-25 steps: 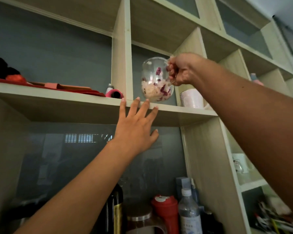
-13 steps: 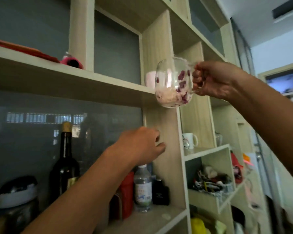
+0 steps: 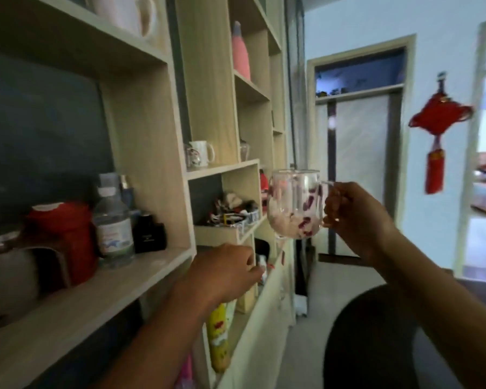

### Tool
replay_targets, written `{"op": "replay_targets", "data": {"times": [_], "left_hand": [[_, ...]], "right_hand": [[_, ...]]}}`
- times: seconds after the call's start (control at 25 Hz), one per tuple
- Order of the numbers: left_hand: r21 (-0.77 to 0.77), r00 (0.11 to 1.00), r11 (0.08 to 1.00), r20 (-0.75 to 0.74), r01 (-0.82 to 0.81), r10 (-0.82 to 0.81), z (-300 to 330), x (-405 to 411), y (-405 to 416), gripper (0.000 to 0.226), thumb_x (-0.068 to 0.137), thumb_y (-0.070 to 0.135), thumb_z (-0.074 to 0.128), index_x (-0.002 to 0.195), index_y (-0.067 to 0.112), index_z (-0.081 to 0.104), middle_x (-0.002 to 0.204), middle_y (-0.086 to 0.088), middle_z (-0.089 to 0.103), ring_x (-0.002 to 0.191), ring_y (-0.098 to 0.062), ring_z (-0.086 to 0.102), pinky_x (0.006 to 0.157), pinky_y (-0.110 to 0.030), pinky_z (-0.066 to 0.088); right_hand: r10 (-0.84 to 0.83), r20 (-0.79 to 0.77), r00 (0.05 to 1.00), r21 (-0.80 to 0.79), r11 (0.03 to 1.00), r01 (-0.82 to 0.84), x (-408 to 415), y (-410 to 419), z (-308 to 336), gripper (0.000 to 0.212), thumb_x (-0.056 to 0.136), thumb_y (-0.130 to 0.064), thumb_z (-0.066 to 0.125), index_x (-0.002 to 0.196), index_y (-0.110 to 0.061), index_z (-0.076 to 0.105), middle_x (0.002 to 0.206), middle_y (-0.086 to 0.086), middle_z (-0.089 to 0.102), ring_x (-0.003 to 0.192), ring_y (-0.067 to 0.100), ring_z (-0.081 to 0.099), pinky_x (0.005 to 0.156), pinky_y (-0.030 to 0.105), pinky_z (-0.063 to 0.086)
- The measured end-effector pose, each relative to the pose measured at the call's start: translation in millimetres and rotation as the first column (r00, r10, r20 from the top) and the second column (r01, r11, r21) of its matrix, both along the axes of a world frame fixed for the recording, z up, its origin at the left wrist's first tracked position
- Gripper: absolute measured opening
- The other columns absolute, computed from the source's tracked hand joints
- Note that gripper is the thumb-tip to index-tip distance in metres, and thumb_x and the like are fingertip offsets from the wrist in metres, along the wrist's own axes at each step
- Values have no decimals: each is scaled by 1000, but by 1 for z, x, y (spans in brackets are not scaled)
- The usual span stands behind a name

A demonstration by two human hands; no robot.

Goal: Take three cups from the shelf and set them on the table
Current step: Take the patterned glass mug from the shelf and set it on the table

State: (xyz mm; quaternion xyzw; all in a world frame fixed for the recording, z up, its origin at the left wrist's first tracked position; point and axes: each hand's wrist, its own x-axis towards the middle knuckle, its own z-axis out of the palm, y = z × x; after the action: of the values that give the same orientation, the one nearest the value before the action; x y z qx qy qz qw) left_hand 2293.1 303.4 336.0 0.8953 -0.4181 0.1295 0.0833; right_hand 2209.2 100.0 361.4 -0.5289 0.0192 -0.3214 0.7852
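Observation:
My right hand (image 3: 354, 220) grips the handle of a clear glass cup (image 3: 293, 203) with purple-red petal marks, holding it upright in the air to the right of the wooden shelf unit (image 3: 149, 113). My left hand (image 3: 225, 272) hangs lower, beside the shelf's front edge, fingers curled and holding nothing. A white mug (image 3: 199, 157) and a small glass mug (image 3: 244, 151) stand in a middle compartment. Another pale mug (image 3: 127, 12) sits on the top shelf at upper left.
A water bottle (image 3: 113, 223), a red container (image 3: 63, 237) and a small black box (image 3: 149, 230) stand on the left shelf. A pink bottle (image 3: 240, 51) stands higher up. A dark rounded shape (image 3: 376, 341) fills the lower right. A doorway (image 3: 359, 153) lies ahead.
The view has swung right and down, away from the shelf toward the room. My right hand has lowered the glass cup off the shelf; my left hand has dropped and curled.

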Motion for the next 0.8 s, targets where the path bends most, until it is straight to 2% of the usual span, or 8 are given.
{"op": "replay_targets", "data": {"times": [0.12, 0.24, 0.4, 0.48, 0.56, 0.64, 0.68, 0.8], "left_hand": [[20, 991, 993, -73, 115, -114, -58, -14, -32, 39, 88, 55, 41, 109, 27, 57, 108, -1, 66, 97, -22, 60, 65, -29, 35], [47, 955, 968, -178, 248, -236, -116, -42, -65, 38, 89, 53, 41, 108, 24, 57, 106, -1, 66, 95, -21, 60, 66, -28, 35], [115, 885, 921, -342, 373, -316, -190, -81, -92, 34, 90, 49, 44, 99, 20, 59, 91, -2, 66, 83, -20, 61, 64, -29, 37], [176, 866, 895, -383, 411, -322, -227, -100, -101, 32, 90, 48, 44, 95, 19, 59, 92, -2, 67, 84, -21, 62, 65, -29, 38], [228, 851, 873, -424, 432, -310, -259, -117, -109, 31, 91, 46, 44, 93, 19, 58, 92, -3, 67, 85, -22, 62, 67, -30, 39], [283, 849, 855, -448, 434, -282, -287, -130, -117, 30, 92, 45, 43, 94, 18, 58, 94, -5, 66, 86, -23, 61, 68, -31, 39], [314, 852, 846, -449, 431, -267, -299, -134, -119, 31, 92, 44, 43, 96, 18, 58, 95, -5, 65, 87, -23, 61, 68, -31, 40], [383, 855, 823, -471, 419, -217, -333, -148, -128, 31, 92, 44, 42, 97, 17, 57, 95, -5, 65, 86, -23, 61, 70, -32, 42]], "right_hand": [[-91, -90, 992, 43, 995, 95, -40, -18, -67, 37, 93, -23, 44, 60, -16, 58, 49, -1, 56, 48, 12, 53, 52, 23, 43], [-227, -226, 947, 88, 964, 252, -86, -32, -139, 28, 92, -31, 49, 90, -11, 68, 79, 9, 75, 71, 19, 71, 60, 29, 55], [-372, -402, 837, 144, 876, 459, -155, -49, -236, 23, 91, -27, 50, 89, -12, 67, 77, 9, 74, 72, 18, 70, 82, 43, 53], [-410, -510, 757, 184, 807, 561, -190, -55, -281, 22, 88, -25, 53, 95, -8, 66, 94, 22, 70, 87, 26, 66, 94, 50, 47], [-447, -581, 680, 194, 735, 649, -220, -63, -320, 22, 87, -21, 54, 94, -2, 64, 92, 29, 64, 89, 32, 60, 91, 53, 48], [-458, -603, 654, 200, 706, 679, -241, -69, -353, 17, 89, -18, 51, 81, -9, 63, 72, 13, 66, 78, 24, 59, 74, 42, 53], [-452, -614, 646, 205, 699, 685, -249, -71, -369, 18, 90, -18, 49, 78, -12, 62, 70, 8, 65, 74, 20, 58, 70, 36, 50], [-404, -670, 623, 215, 698, 683, -265, -77, -414, 21, 91, -15, 47, 72, -13, 56, 72, 8, 53, 67, 16, 49, 70, 33, 43]]}}
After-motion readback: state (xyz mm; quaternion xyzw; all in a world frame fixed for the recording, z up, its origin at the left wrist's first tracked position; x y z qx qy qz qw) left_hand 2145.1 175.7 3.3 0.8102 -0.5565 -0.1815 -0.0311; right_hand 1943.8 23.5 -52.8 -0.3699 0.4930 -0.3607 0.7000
